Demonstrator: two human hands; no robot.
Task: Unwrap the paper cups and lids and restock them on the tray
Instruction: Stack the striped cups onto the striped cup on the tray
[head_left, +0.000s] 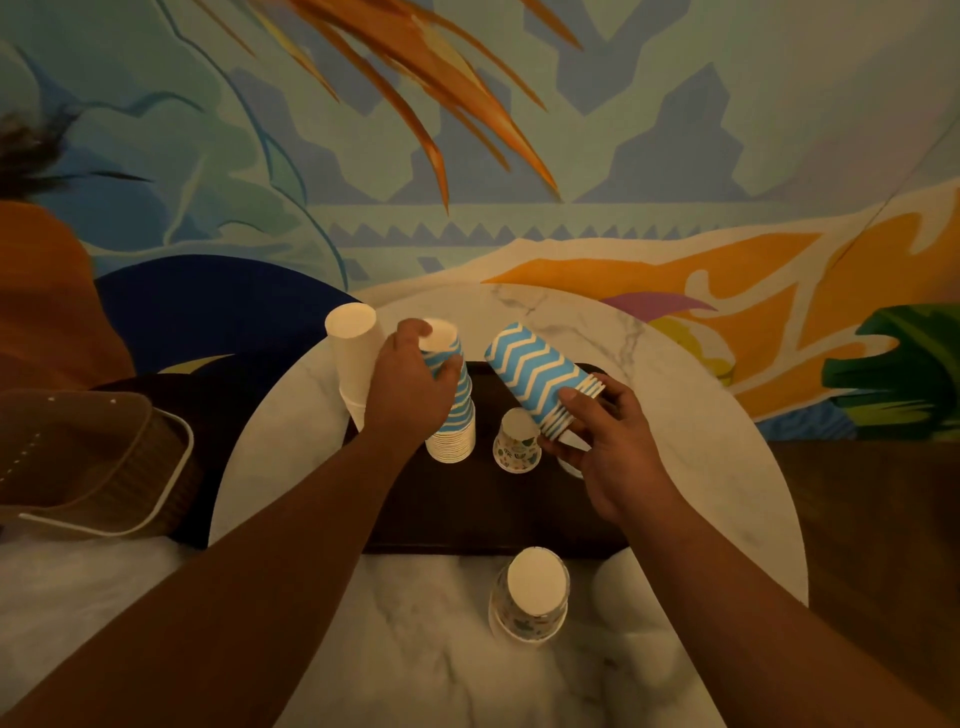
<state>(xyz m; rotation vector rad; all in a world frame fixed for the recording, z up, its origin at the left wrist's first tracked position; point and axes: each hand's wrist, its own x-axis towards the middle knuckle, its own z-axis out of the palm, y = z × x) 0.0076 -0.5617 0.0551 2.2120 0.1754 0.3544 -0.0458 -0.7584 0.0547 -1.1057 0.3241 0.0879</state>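
Left fingers (448, 370) curled round the top of a standing stack of blue zigzag cups (453, 415), thumb on the white top — left hand (410, 384) gripping from the side, bare arm running down to the lower left corner. Right fingers (574, 402) and thumb wrapped round the rim end of a second zigzag stack (535, 376), right hand (610, 447) under it, arm reaching in from the lower right. Standing stack upside down on the dark tray (467, 514), bottoms up, long way straight up and down, leaning a little at the top. Held stack lifted over the tray and tilted — closed end up toward the back left, rims down toward the right palm. Between the two stacks, a small printed cup (517, 441) upside down on the tray. Nearer, off the tray, a short stack of printed cups (532, 597) upside down on the round white marble table (727, 467). Just left of the left hand, a tall plain white stack (353, 353) standing at the tray's far left end. Brown woven basket (98, 467) off to the left. Behind it all, a painted wall (519, 130) in blue, orange and green.
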